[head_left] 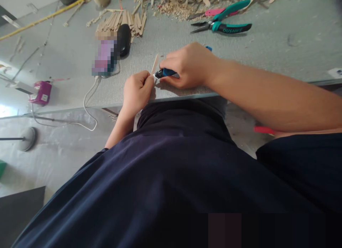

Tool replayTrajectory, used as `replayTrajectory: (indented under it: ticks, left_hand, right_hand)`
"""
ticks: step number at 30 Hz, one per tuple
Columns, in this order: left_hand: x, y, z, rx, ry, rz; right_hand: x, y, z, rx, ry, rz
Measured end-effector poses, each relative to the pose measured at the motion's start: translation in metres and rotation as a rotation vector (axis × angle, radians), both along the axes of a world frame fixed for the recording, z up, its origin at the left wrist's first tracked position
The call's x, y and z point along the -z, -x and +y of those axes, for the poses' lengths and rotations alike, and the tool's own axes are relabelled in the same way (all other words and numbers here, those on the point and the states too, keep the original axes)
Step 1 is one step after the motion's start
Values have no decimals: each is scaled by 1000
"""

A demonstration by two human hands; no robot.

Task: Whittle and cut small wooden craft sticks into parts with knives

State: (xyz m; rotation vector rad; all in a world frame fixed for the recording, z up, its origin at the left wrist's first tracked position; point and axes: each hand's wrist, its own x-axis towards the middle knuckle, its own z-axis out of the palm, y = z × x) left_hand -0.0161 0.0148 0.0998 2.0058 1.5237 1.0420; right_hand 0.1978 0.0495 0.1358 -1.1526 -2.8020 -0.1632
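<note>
Table (275, 56): gray, big (green pliers (217, 26) lie open on it, at 1 o'clock).
Right hand (191, 64): wrapped around a blue knife (168, 72).
Left hand (137, 91): pinching a wooden stick (155, 64), at 8 o'clock from the right hand.
Blue knife: points to 9 o'clock, by the stick.
Wooden stick: pokes from the left hand toward 1 o'clock.
</note>
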Motion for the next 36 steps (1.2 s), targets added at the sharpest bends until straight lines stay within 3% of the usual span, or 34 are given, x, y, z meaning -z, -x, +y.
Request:
replayTrajectory:
  ticks: [6, 15, 20, 24, 27, 36]
  left_hand:
    - [0, 6, 5, 120, 43, -103]
    - [1, 15, 7, 239, 121, -266]
    - [1, 20, 11, 315, 132, -301]
    - [4, 20, 15, 290, 116, -305]
    - [6, 19, 15, 285, 97, -280]
    - [-4, 11, -1, 161, 66, -273]
  right_hand:
    - [0, -4, 2, 29, 88, 44]
    - [-8, -6, -2, -24, 69, -49]
    - [-10, -2, -6, 20, 120, -25]
    - [-8, -2, -7, 38, 186, 59]
    - [-5, -1, -5, 29, 153, 88]
    - [-6, -3, -1, 44, 147, 197]
